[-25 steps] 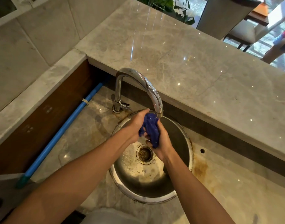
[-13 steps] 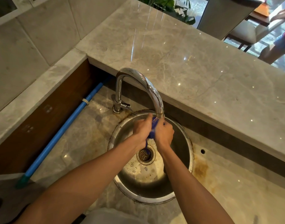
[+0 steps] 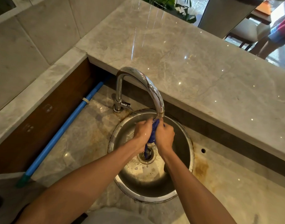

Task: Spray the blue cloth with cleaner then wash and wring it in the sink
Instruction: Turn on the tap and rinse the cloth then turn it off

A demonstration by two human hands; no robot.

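Both hands, the left hand (image 3: pixel 142 132) and right hand (image 3: pixel 164 136), grip the bunched dark-blue cloth (image 3: pixel 152 136) between them, just below the curved chrome tap (image 3: pixel 152 89), above the round steel sink (image 3: pixel 187 143).

hands: closed tight together | blue cloth (image 3: pixel 152 136): from open bunch to squeezed, tail hanging

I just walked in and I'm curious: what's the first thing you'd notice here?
Two hands, the left hand and right hand, squeeze a blue cloth right under the shiny curved tap, over the round metal sink. A long blue pipe runs along the wall to the left.
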